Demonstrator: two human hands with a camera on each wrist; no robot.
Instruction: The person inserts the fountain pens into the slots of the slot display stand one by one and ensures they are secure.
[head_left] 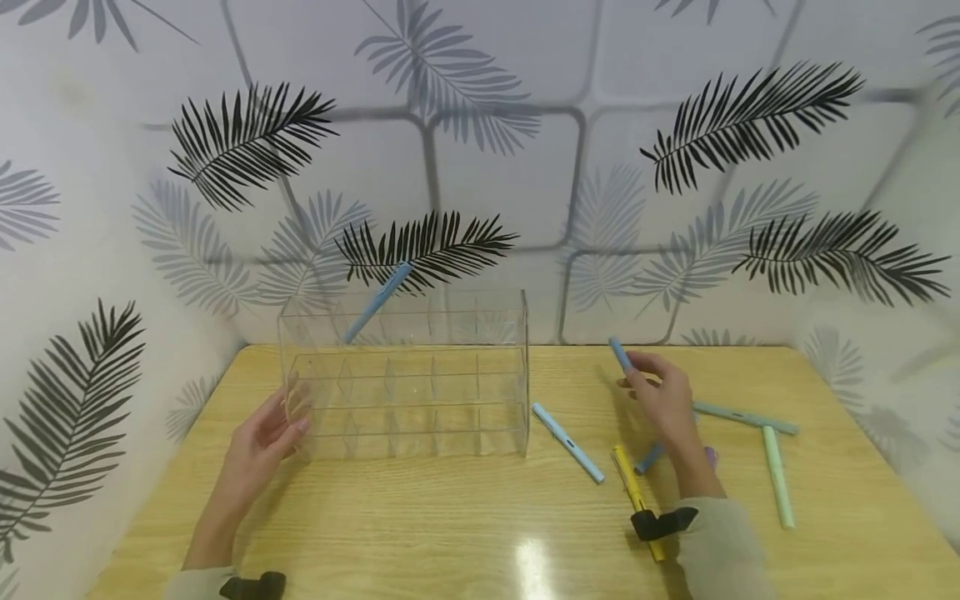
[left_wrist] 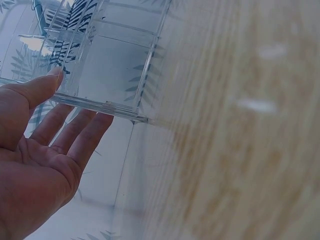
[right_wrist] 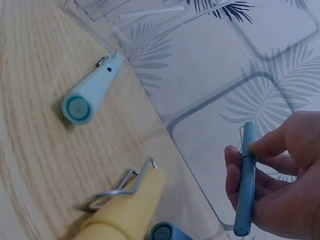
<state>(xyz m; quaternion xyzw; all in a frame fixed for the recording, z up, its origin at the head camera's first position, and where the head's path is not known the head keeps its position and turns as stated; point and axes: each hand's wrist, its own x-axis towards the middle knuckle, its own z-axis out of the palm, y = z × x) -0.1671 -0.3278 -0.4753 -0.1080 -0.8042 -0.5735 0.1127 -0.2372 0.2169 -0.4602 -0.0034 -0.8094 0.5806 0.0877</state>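
Observation:
A clear acrylic pen organizer (head_left: 405, 400) with several compartments stands on the table, a blue pen (head_left: 377, 302) leaning in its upper row. At its left side, my left hand (head_left: 264, 442) holds the edge; in the left wrist view, the hand's (left_wrist: 55, 145) thumb is on one side of the panel, fingertips on the other. My right hand (head_left: 663, 400) pinches a blue fountain pen (head_left: 620, 354) above the table, right of the organizer. The right wrist view shows that pen (right_wrist: 245, 185) between thumb and fingers, its clip visible.
A light blue pen (head_left: 568, 443) lies just right of the organizer. Under the right forearm lie a yellow pen (head_left: 630, 479), a blue pen (head_left: 649, 458) and a partly hidden purple one (head_left: 711, 457). Farther right are a grey-green pen (head_left: 750, 417) and a light green pen (head_left: 778, 479).

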